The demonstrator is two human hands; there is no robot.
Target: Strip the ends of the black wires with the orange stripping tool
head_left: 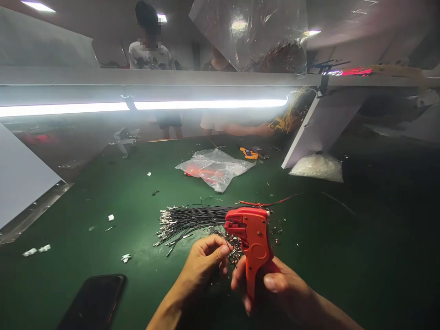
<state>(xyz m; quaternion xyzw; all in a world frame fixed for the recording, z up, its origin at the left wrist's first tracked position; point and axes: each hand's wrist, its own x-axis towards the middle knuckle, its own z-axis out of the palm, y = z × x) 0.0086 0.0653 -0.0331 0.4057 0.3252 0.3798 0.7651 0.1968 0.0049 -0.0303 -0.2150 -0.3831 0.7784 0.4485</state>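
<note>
My right hand (275,279) is wrapped around the handles of an orange-red automatic wire stripper (257,238), held upright with its jaws facing left. Just left of the tool, my left hand (206,256) is closed in a pinch, and a short bit of thin wire (229,246) shows at its fingertips. Behind both hands lies a bundle of black wires (192,216) with metal terminals at their left ends. A heap of small cut wire scraps (235,250) sits beneath the stripper, partly hidden by it and by my fingers.
A phone (94,300) lies at the front left. Further back are a clear plastic bag (220,169) with something red inside, a yellow-orange tool (249,153) and a bag of white pieces (318,167). A lit shelf (206,78) spans above; people stand behind it.
</note>
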